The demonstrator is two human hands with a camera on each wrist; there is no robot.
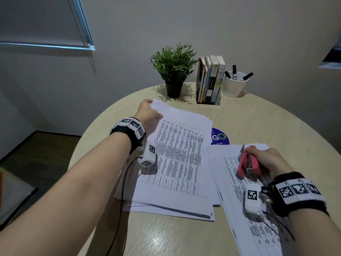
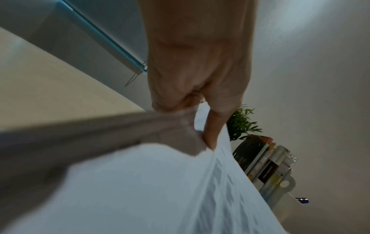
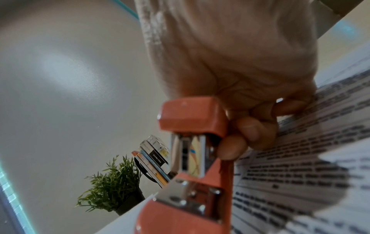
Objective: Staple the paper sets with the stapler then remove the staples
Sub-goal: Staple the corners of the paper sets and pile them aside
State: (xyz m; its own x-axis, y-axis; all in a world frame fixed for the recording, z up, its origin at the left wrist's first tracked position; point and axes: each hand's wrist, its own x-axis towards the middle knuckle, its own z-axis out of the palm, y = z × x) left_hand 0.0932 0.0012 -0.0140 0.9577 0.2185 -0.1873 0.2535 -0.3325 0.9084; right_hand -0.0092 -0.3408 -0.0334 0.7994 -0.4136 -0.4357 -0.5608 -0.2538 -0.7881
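**Lifting a set toward the stapler**

The left hand (image 1: 147,111) pinches the far corner of a paper set (image 1: 177,150), raising it; the right hand (image 1: 267,163) grips the pink stapler (image 1: 249,163), resting on other sheets (image 1: 239,182) beneath it; best to square the lifted corner's edges, then feed it fully between the stapler's arms before squeezing.

Bare table (image 1: 276,126) right; plant (image 1: 173,69), books (image 1: 210,80), pen cup (image 1: 235,85) along back.
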